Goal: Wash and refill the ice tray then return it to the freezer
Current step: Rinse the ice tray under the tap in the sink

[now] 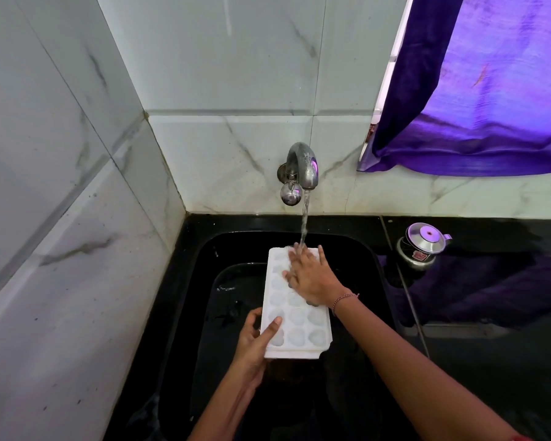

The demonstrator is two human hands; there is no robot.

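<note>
Our left hand (256, 337) gripped the near left corner of the white plastic ice tray (296, 316), thumb lying over the rim and fingers curled beneath, holding it above the black stone sink (357, 249). Our right hand (310, 278) lay flat and spread across the far cells, holding nothing, its fingertips directly under the stream from the curved steel wall tap (301, 167).

We judged the washing step to be under way, with refilling and the freezer not yet reached. Several things could have gone wrong from there. The tray was wet and held at one corner only, so the press of our rubbing palm could have twisted it out of that grip and dropped it into the basin. Water striking the far end could have splashed over the rim onto the black polished tabletop (490, 361) (already glossy, perhaps damp). When filled, a tilted tray would have spilled from its near cells.

As for containers: the tray's rounded cells looked pale and shallow, and we could not tell whether they held water or merely a film of it. The sink appeared to hold some standing water, dark and reflective. A small steel lidded pot (422, 246) stood on the tabletop to the right, its contents hidden.
</note>
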